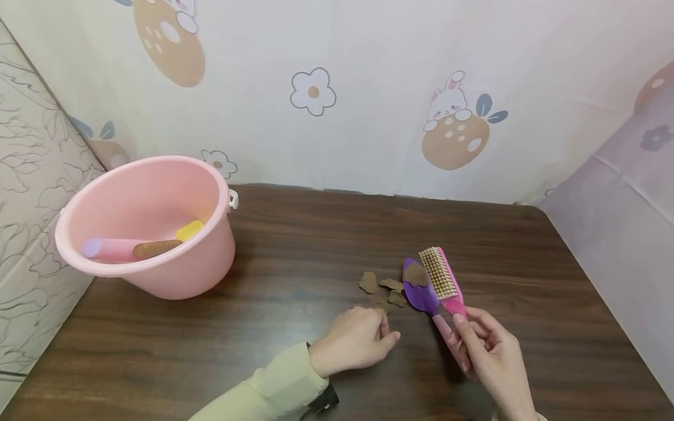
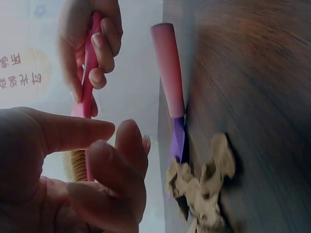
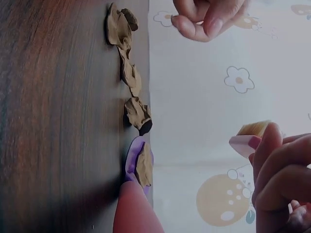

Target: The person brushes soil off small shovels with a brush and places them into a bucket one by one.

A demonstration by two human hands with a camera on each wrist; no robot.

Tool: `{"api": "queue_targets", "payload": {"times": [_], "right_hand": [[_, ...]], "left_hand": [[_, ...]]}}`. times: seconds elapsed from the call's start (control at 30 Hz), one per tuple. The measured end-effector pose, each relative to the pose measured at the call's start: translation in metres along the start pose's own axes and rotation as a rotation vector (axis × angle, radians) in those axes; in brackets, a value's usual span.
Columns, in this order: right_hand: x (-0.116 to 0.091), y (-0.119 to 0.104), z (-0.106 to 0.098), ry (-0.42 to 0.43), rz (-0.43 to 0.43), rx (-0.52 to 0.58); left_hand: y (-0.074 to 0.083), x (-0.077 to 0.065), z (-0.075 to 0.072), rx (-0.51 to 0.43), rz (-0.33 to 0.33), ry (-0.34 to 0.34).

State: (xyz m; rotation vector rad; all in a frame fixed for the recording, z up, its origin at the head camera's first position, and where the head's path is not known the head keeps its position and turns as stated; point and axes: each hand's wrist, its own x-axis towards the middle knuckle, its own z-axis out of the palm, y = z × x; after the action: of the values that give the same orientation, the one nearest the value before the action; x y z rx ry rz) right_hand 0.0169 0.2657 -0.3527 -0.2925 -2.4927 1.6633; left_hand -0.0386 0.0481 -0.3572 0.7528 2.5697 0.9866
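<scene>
My right hand (image 1: 497, 354) holds a pink brush (image 1: 451, 280) by its handle, the pale bristles facing up and left in the head view. Beneath it, a small purple trowel (image 1: 421, 297) with a pink handle (image 2: 168, 70) lies on the table, one flat brown piece (image 1: 416, 275) on its blade. Several thin, crumpled brown clay-like pieces (image 1: 368, 282) are scattered left of the blade. My left hand (image 1: 358, 342) hovers just in front of these pieces, holding nothing, its fingers loosely bent in the left wrist view.
A pink bucket (image 1: 210, 257) stands at the left of the dark wooden table (image 1: 295, 234). Inside are a pink-and-lilac cylinder (image 1: 113, 248), a brown stick-like thing (image 1: 156, 248) and something yellow (image 1: 189, 230). Patterned cloth (image 1: 368, 134) hangs behind the table.
</scene>
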Motion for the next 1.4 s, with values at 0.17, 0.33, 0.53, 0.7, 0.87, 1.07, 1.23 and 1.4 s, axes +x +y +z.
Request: {"api": "queue_targets", "payload": {"times": [0.17, 0.33, 0.53, 0.7, 0.87, 1.07, 1.23, 1.4], "right_hand": [[-0.004, 0.001, -0.005, 0.017, 0.016, 0.014], [-0.008, 0.002, -0.010, 0.039, 0.026, -0.023], [-0.014, 0.003, -0.019, 0.070, 0.034, -0.011], [-0.020, 0.005, -0.026, 0.093, 0.044, 0.010], [-0.026, 0.006, -0.034, 0.110, 0.056, 0.006], [-0.034, 0.012, -0.045, 0.134, 0.066, 0.023], [-0.040, 0.015, -0.053, 0.154, 0.078, 0.015], [-0.045, 0.018, -0.060, 0.167, 0.092, 0.000]], "left_hand": [[0.006, 0.009, 0.009, -0.006, -0.002, -0.009], [0.013, 0.017, 0.016, -0.001, -0.020, -0.012], [0.021, 0.024, 0.025, 0.005, -0.026, -0.021], [0.029, 0.030, 0.034, 0.027, -0.032, -0.037], [0.040, 0.035, 0.043, 0.074, -0.075, -0.070], [0.054, 0.044, 0.057, 0.188, -0.135, -0.122], [0.061, 0.053, 0.070, 0.277, -0.195, -0.154], [0.066, 0.063, 0.084, 0.353, -0.194, -0.100]]}}
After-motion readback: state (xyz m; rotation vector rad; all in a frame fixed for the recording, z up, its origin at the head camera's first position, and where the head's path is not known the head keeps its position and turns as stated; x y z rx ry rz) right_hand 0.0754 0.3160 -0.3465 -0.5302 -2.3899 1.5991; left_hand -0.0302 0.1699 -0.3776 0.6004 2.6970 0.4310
